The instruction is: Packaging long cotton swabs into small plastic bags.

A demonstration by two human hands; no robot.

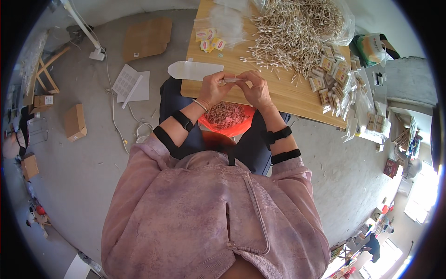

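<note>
Head view: our left hand [213, 88] and right hand [256, 89] meet at the near edge of the tabletop [288, 95], both pinching a small clear packet [231, 80] between fingertips. We judge the packet could slip and drop toward the red bag [227, 118] on our lap (the grip is light). Beyond the hands lies a swab pile [292, 32]; filled packets [332, 76] sit right of it. Cardboard boxes [74, 122] dot the concrete floor [88, 167].

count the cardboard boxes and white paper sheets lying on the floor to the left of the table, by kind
small brown cardboard boxes: 3
flat brown cardboard sheet: 1
white paper sheets: 2
total: 6
</note>
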